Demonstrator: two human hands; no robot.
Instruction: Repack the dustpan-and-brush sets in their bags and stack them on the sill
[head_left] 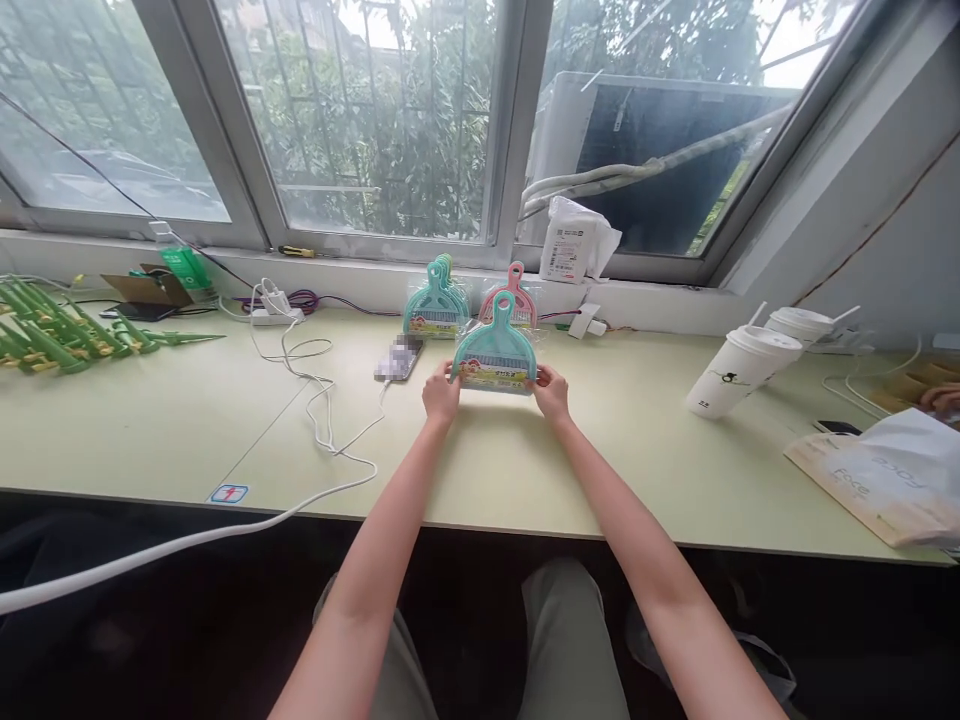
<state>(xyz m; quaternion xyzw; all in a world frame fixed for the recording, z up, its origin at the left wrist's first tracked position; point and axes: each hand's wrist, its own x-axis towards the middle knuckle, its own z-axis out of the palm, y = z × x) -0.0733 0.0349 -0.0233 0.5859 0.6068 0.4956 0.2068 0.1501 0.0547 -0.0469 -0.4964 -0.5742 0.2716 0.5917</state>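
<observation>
My left hand and my right hand are closed on the two lower sides of a teal mini dustpan set. It stands upright in clear packaging, with its looped handle on top and a colourful label along the bottom. Bristles show behind the plastic. Close behind it, a pink dustpan set leans near the window ledge, partly covered by the held one. Left of that stands a row of several teal dustpan sets, one behind another.
A phone on a white cable lies left of my left hand. Two lidded white cups and a paper bag are at right. Green pointed pieces lie far left. A tissue pack sits on the sill.
</observation>
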